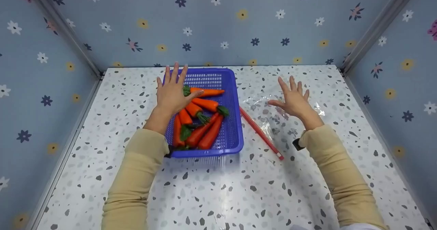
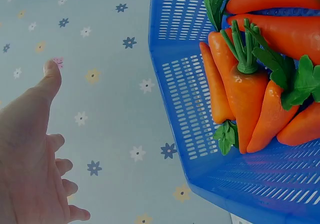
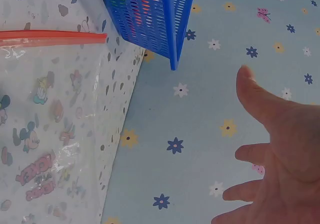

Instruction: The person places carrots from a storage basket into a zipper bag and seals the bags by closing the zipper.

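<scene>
A blue plastic basket [image 1: 238,120] stands left of the middle of the table, with several orange and red carrots [image 1: 211,134] with green tops inside. My left hand [image 1: 173,95] is over the basket's left side, fingers spread, holding nothing; in the left wrist view that hand [image 2: 32,149] shows beside the basket [image 2: 175,99]. To the right lies a clear printed bag [image 1: 266,120] with a red strip [image 1: 261,132] along its edge. Over the bag is my right hand [image 1: 294,102], fingers spread and holding nothing. The right wrist view shows the bag [image 3: 45,134] flat, away from the hand [image 3: 280,159].
A white speckled table [image 1: 218,195] carries the basket and bag. Blue flowered panels [image 1: 218,25] stand behind it and at both sides, with grey metal posts [image 1: 382,25] at the corners.
</scene>
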`<action>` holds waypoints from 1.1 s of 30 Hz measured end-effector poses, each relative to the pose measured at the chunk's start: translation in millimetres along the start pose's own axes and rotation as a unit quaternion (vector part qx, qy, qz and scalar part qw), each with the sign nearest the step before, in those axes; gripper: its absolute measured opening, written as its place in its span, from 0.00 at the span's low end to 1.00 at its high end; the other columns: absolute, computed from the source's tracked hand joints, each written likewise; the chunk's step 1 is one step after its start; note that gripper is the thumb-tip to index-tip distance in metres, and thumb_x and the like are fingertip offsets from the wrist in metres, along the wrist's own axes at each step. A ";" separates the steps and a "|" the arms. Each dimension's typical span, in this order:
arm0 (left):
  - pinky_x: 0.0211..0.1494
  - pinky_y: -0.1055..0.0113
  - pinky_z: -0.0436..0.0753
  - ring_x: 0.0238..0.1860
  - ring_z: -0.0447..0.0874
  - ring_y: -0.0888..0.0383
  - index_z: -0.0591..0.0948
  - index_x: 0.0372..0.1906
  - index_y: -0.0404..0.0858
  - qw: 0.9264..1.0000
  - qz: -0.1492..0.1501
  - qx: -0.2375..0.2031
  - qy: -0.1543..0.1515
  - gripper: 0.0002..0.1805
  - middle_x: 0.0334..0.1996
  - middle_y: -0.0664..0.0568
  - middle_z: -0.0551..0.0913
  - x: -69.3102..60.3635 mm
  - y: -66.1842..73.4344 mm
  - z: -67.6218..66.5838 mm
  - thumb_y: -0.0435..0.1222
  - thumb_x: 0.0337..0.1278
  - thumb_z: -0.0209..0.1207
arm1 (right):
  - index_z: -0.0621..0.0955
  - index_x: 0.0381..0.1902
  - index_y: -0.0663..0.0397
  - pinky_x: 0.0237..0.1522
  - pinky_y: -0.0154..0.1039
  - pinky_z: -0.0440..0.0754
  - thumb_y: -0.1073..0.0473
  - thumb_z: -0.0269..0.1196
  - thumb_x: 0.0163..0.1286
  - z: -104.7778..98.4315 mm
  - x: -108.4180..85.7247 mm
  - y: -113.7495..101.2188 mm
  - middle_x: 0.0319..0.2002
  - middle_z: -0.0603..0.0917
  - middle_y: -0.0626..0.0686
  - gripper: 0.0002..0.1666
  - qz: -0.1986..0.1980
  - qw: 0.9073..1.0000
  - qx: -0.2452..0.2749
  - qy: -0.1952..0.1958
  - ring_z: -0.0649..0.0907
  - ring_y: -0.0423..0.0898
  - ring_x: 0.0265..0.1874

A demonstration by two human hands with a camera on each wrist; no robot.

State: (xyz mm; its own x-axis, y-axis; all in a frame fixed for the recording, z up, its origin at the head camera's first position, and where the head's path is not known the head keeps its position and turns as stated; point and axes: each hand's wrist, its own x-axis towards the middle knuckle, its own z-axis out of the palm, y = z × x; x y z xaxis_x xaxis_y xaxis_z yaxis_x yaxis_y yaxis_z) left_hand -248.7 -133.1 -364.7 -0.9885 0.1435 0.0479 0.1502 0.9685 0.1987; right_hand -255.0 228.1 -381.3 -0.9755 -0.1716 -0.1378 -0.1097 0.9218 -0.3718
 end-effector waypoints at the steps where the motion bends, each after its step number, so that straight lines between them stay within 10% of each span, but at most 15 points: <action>1: 0.62 0.44 0.34 0.66 0.23 0.48 0.36 0.69 0.49 1.000 0.001 0.000 0.001 0.52 0.68 0.48 0.31 -0.8 0.5 0.0 0.72 0.42 0.34 | 0.40 0.69 0.46 0.54 0.64 0.28 0.33 0.55 0.55 0.7 -0.1 -0.7 0.66 0.31 0.64 0.55 -0.002 1.000 -0.001 0.002 0.32 0.65 0.62; 19: 0.63 0.44 0.42 0.67 0.33 0.48 0.43 0.69 0.52 0.993 0.007 -0.095 0.068 0.43 0.69 0.50 0.39 -18.0 18.4 7.3 0.63 0.51 0.40 | 0.54 0.67 0.57 0.58 0.63 0.45 0.45 0.60 0.58 23.0 -0.3 -10.2 0.64 0.53 0.66 0.46 -0.037 0.997 0.026 0.057 0.55 0.63 0.62; 33: 0.64 0.55 0.53 0.64 0.53 0.48 0.57 0.66 0.40 0.961 0.038 -0.211 0.175 0.37 0.65 0.46 0.57 -31.2 36.7 24.9 0.51 0.54 0.52 | 0.67 0.57 0.64 0.54 0.50 0.65 0.54 0.62 0.59 45.0 -1.9 -7.8 0.54 0.68 0.63 0.32 -0.086 0.984 0.091 0.127 0.69 0.58 0.53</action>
State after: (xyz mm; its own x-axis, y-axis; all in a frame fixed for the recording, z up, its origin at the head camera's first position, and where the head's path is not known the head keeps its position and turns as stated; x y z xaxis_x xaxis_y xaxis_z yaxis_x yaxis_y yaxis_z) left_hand -212.8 -97.0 -383.3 -0.9185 0.0625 0.3904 0.2895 0.7788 0.5564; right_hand -243.6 205.6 -419.5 -0.9644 -0.2053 0.1666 -0.2631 0.8060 -0.5303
